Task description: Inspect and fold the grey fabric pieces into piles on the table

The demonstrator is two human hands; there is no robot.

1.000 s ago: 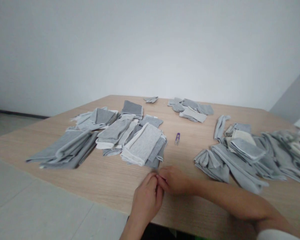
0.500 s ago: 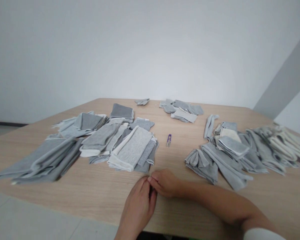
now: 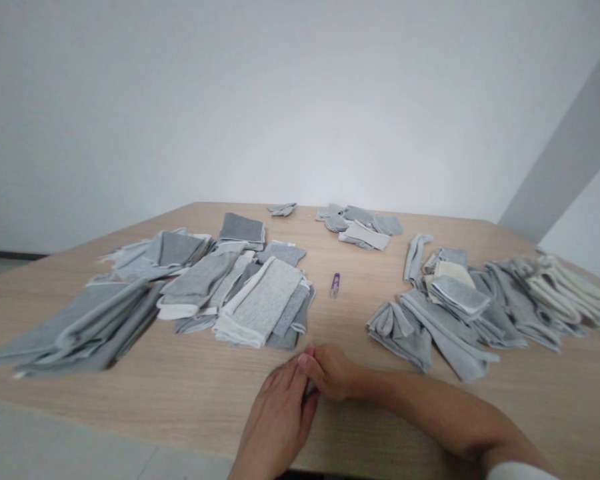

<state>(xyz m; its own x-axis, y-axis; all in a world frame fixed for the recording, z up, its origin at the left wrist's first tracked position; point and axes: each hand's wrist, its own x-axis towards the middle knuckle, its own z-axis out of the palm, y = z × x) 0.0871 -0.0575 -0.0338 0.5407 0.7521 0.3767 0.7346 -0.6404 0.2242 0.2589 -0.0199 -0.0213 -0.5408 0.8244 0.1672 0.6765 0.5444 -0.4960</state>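
Both of my hands rest together at the table's near edge, with no cloth or tool visible in either. My left hand [image 3: 279, 411] lies with its fingers stretched forward and side by side. My right hand [image 3: 332, 373] comes in from the right, its fingers closed around the fingertips of the left and its thumb on top. The inner sides of both palms are hidden. Just beyond the hands lies a pile of folded grey cloth pieces [image 3: 261, 300]. Thread snips [image 3: 335, 285] with a purple handle lie farther off, apart from both hands.
Dark grey folded fabric [image 3: 95, 320] lies at the left. More grey and cream cloths [image 3: 460, 300] are heaped at the right. Small grey pieces [image 3: 363, 223] sit at the back of the wooden table [image 3: 170, 393], before a white wall [image 3: 300, 100].
My left fingers have straightened a little, and a fingertip now shows beyond the right thumb. The camera view has shifted slightly; the cloths and snips stay in place.
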